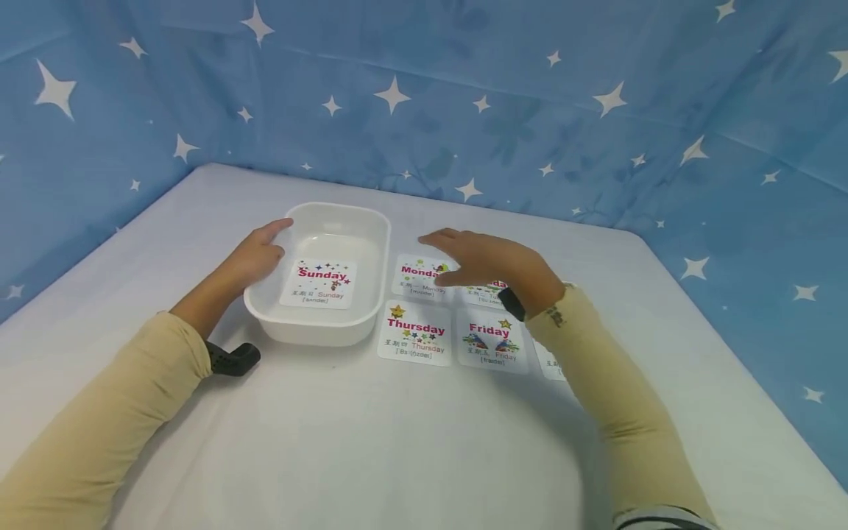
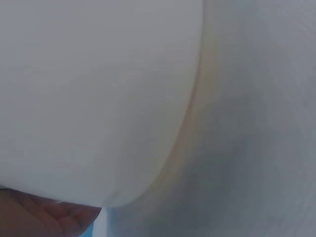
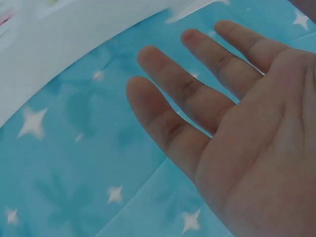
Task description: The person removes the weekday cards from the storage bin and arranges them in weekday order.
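A white plastic tub [image 1: 334,335] stands on the table with a Sunday card [image 1: 318,284] lying inside it. My left hand [image 1: 255,254] grips the tub's left rim; in the left wrist view its fingers [image 2: 64,217] show at the tub's edge. Above the Monday card [image 1: 414,280] hovers my right hand [image 1: 497,259], fingers spread and holding nothing. The hand partly covers a second card [image 1: 482,298] in that row. In front lie the Thursday card [image 1: 415,335], the Friday card [image 1: 492,342] and another card [image 1: 551,364] mostly hidden by my right sleeve.
A white cloth covers the table [image 1: 371,442]. Behind and beside it hangs a blue curtain [image 1: 437,140] with white stars. Black wrist-camera mounts [image 1: 232,359] stick out near both wrists, the left one low beside the tub.
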### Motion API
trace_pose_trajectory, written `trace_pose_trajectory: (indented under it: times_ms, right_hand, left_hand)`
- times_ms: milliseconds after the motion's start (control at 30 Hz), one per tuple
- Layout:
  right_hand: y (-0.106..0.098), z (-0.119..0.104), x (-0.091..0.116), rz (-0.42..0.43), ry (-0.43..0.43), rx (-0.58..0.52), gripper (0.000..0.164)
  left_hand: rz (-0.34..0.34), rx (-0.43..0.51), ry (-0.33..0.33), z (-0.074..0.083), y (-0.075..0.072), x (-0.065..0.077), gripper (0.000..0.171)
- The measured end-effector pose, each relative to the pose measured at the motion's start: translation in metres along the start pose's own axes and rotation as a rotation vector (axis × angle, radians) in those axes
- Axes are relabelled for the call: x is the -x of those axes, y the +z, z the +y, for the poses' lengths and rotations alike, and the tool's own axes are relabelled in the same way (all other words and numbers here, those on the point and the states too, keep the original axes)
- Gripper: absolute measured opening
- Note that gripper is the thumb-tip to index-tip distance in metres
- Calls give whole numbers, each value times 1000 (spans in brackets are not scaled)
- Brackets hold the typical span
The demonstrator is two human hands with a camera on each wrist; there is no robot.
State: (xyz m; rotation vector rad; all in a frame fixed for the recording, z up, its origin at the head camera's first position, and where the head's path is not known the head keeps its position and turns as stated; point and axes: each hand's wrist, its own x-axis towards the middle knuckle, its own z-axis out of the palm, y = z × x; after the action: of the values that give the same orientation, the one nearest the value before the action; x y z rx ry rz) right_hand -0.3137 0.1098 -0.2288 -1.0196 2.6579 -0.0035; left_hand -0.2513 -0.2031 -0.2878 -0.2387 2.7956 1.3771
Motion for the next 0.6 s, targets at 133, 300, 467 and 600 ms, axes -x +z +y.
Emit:
trace_pose_trajectory:
  times_ms: [133, 300, 467, 600]
  right_hand:
    - [-5, -37, -30, -12, -58, -2, 75]
    - [-2, -67, -65, -58, -93, 32, 80]
    - [4, -85, -85, -114, -51, 108, 88]
    - [5, -94, -93, -112, -19, 143, 91]
  left_hand:
    - [-8, 15, -1, 1, 2, -1, 62]
    - [-6, 8, -3, -1, 1, -3, 63]
    - [-9, 11, -2, -1, 0, -3, 64]
    - [-11, -3, 3, -3, -4, -2, 64]
